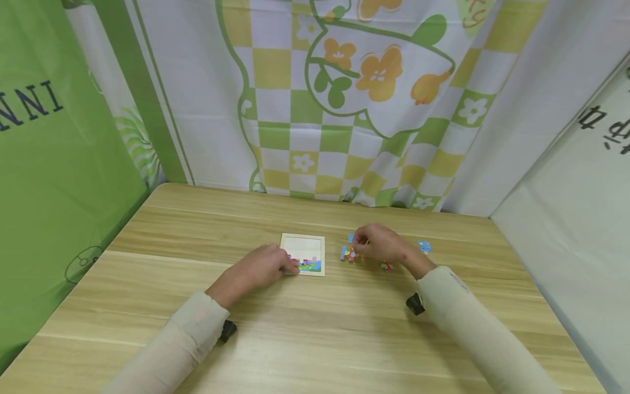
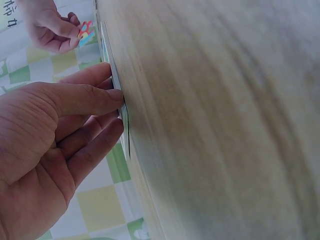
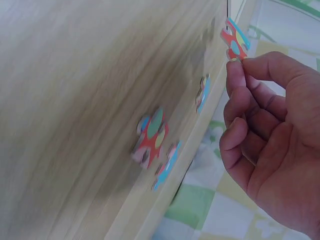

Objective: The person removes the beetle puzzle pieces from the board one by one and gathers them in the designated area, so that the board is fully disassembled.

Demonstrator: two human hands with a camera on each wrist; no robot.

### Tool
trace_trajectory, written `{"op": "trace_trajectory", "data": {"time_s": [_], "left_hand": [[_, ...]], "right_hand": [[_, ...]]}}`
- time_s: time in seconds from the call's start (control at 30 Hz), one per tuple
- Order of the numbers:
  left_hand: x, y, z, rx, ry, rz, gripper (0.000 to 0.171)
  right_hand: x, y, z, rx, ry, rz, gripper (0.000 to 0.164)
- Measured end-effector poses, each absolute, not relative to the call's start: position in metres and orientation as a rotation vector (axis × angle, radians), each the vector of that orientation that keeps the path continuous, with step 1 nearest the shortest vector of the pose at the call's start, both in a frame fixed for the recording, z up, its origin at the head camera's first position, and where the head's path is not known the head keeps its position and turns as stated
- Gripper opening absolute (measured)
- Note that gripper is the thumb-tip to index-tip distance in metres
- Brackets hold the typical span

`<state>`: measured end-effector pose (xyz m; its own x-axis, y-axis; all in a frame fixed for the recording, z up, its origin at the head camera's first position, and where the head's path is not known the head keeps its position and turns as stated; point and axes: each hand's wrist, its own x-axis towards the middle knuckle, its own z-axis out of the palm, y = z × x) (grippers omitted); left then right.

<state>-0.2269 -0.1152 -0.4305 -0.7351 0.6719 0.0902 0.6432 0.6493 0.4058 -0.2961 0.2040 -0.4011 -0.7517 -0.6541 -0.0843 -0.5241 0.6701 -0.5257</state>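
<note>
A square wooden puzzle tray (image 1: pixel 302 237) lies on the table, with colourful pieces (image 1: pixel 311 266) filling its lower part and pale board bare above. My left hand (image 1: pixel 266 265) is at the tray's lower left corner, fingertips and thumb resting on its edge; in the left wrist view the fingers (image 2: pixel 102 132) are fairly straight. To the right of the tray, my right hand (image 1: pixel 381 242) pinches a red, yellow and blue jigsaw piece (image 3: pixel 236 40) between thumb and index finger. The piece is held raised above the table, its other fingers curled in beneath.
Loose jigsaw pieces lie around my right hand: a red and green one (image 3: pixel 153 135) below the wrist, a blue one (image 1: pixel 424 247) to the right, and a blue-edged one (image 3: pixel 202 95) beyond the hand. Patterned curtains (image 1: pixel 315 137) hang behind the wooden table (image 1: pixel 315 328).
</note>
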Motion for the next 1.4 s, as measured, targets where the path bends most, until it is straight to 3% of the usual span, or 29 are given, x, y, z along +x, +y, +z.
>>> {"op": "trace_trajectory", "data": {"time_s": [1.4], "left_hand": [[-0.228, -0.115, -0.429, 1.044, 2.761, 0.647, 0.033]], "right_hand": [[-0.3, 0.218, -0.416, -0.868, 2.604, -0.639, 0.017]]}}
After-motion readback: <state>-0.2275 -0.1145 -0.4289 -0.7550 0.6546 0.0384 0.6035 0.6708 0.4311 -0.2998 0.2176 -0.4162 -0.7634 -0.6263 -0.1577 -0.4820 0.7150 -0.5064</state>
